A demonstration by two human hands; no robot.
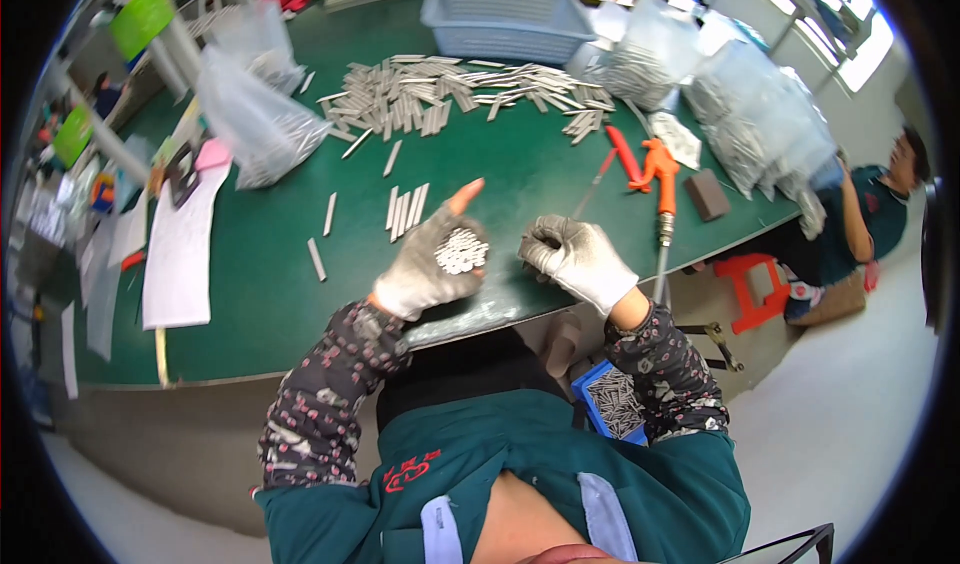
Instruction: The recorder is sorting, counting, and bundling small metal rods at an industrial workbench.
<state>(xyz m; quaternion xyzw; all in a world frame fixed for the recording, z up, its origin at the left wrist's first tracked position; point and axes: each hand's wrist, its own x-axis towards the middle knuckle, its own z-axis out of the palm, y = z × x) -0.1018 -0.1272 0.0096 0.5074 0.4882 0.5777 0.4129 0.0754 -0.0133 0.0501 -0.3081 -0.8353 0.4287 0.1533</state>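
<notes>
Bundle [461,251]: cupped upright in the left hand [418,272], just above the table's near edge; ends are turned up, probably so all can be seen at once.
Left grip: closed around the bundle, thumb stuck out; the pack is presumably squeezed by palm and fingers so nothing slips.
Right hand [590,264]: held just beside, fingers curled in; whether anything is pinched cannot be told.
Row [408,212]: a few rods laid side by side just beyond the left hand, likely for easy reach.
Pile [420,94]: loose rods spread toward the far side, probably so the near area is left free for handwork.
Air gun [660,164]: laid at the right, hose [661,269] run over the near edge, so the hands are not crossed by it.
Block [708,195]: set right of the gun, apart from the rods.
Bags [262,129]: stood at both sides, apparently so the middle is not blocked.
Blue bin [615,401]: placed below table level, metal pieces inside.
</notes>
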